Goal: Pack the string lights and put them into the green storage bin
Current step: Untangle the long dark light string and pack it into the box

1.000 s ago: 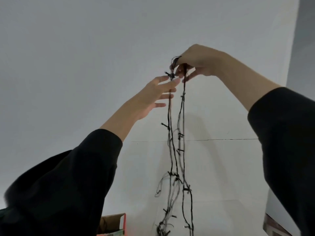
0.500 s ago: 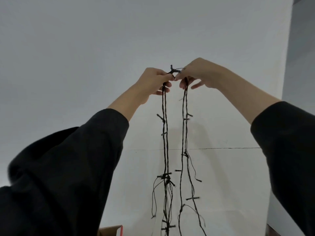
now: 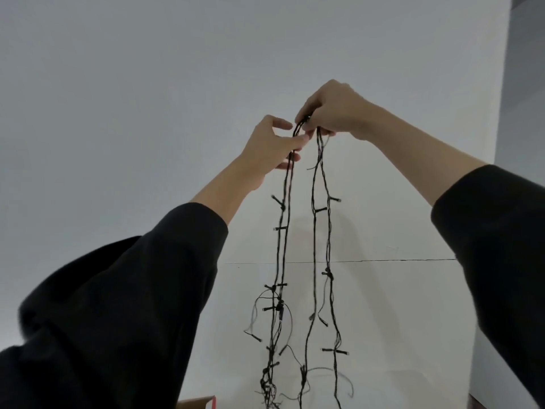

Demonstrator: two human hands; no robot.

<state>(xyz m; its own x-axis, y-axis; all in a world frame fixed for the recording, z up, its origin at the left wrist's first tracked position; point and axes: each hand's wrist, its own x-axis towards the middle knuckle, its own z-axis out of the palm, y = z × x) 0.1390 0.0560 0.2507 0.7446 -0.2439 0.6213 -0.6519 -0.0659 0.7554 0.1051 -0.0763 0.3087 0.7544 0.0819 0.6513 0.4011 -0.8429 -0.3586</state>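
Observation:
The black string lights [image 3: 283, 261] hang in long doubled strands from both raised hands, down past the bottom edge of the view. My right hand [image 3: 333, 109] pinches the top of the loops high in front of the white wall. My left hand [image 3: 272, 144], just below and to the left, has thumb and fingers closed around the left pair of strands. The right pair of strands [image 3: 321, 231] drops straight from my right hand. Small bulbs stick out sideways along the wires. The green storage bin is not in view.
A white wall [image 3: 147, 113] fills the background, with a thin horizontal seam [image 3: 383, 260] across it. The corner of a cardboard box with a red edge [image 3: 203, 402] shows at the bottom. A grey wall edge [image 3: 525, 84] stands at the right.
My left hand reached up from open to grip the strands beside my right hand. The hanging wires have parted into two separate pairs, and both hands sit a little lower and rightward.

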